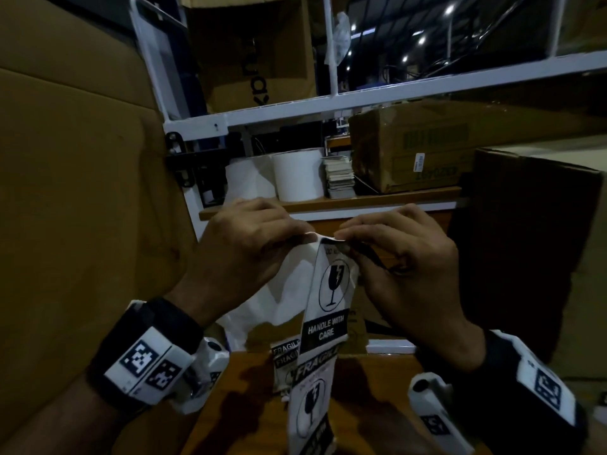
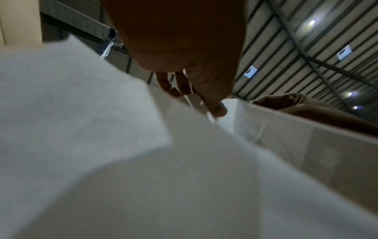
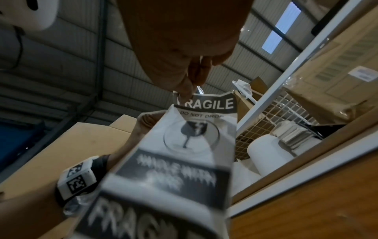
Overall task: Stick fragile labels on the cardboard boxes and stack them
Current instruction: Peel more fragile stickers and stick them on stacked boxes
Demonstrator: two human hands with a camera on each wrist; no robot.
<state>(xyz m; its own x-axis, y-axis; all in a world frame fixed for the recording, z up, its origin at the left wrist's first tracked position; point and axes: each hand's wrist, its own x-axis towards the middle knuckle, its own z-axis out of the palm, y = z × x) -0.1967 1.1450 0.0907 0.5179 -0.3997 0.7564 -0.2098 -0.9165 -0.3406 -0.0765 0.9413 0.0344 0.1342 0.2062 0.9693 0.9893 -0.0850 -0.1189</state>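
A strip of black-and-white fragile labels point(image 1: 328, 303) hangs in front of me, reading "HANDLE WITH CARE" and "FRAGILE". My left hand point(image 1: 259, 238) pinches the white backing paper point(image 1: 289, 284) at the strip's top. My right hand point(image 1: 387, 244) pinches the top edge of the uppermost label point(image 3: 206, 105), whose corner curls off the backing. From the left wrist, only the blurred white backing point(image 2: 143, 161) and my fingertips point(image 2: 216, 110) show. More loose labels point(image 1: 284, 359) lie on the wooden table point(image 1: 377, 389) below. A large cardboard box point(image 1: 75, 192) stands at my left.
A white metal shelf frame point(image 1: 361, 96) stands ahead. On the ledge under it are white paper rolls point(image 1: 295, 175), a stack of cards point(image 1: 340, 177) and a wrapped cardboard box point(image 1: 410, 149). A dark cardboard box point(image 1: 525, 224) is at right, another box point(image 1: 253, 50) sits above.
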